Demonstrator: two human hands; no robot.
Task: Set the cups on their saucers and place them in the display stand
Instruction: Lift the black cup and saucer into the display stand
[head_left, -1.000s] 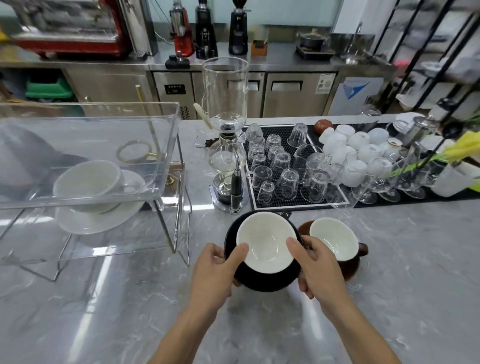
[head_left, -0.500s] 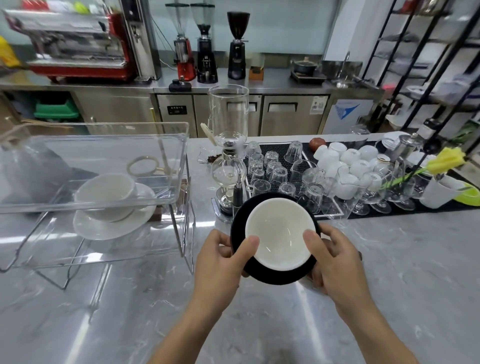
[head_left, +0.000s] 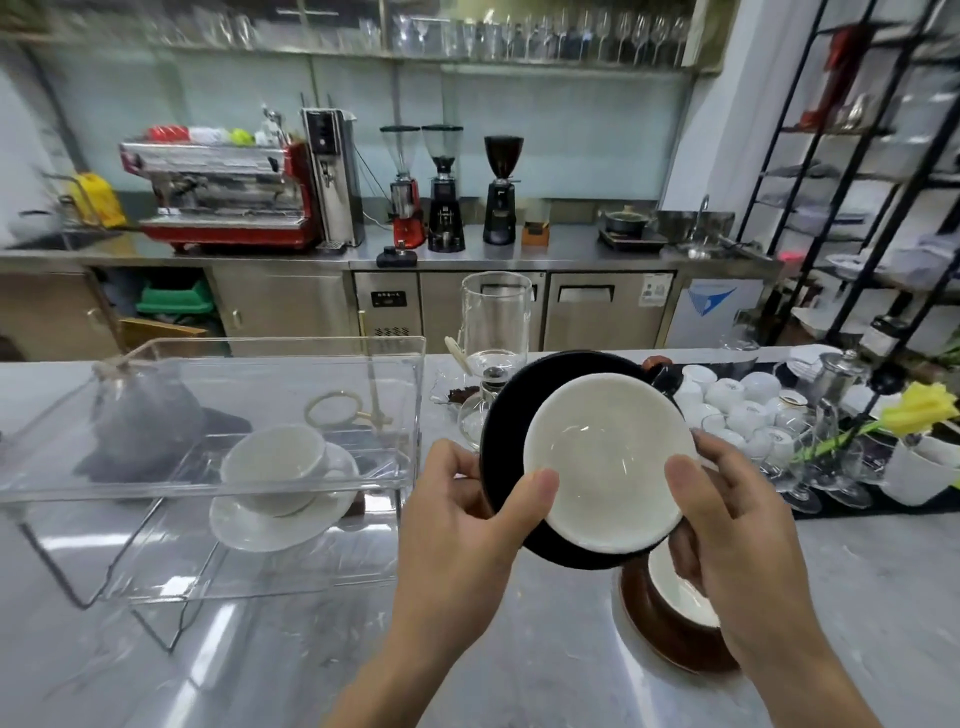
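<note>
Both hands, left hand (head_left: 467, 499) and right hand (head_left: 727, 509), grip round black saucer (head_left: 501, 441) carrying white-lined black cup (head_left: 605, 462), lifted above grey marble counter (head_left: 857, 571), right of clear acrylic display stand (head_left: 208, 405).

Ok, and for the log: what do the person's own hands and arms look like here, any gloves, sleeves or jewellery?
Both are bare. The left hand and right hand wear no gloves, and no rings show on the fingers. No watch or bracelet shows at either wrist. Both forearms are uncovered down to the bottom edge of the picture, so no sleeve is in view. Nails look short and unpainted.
</note>
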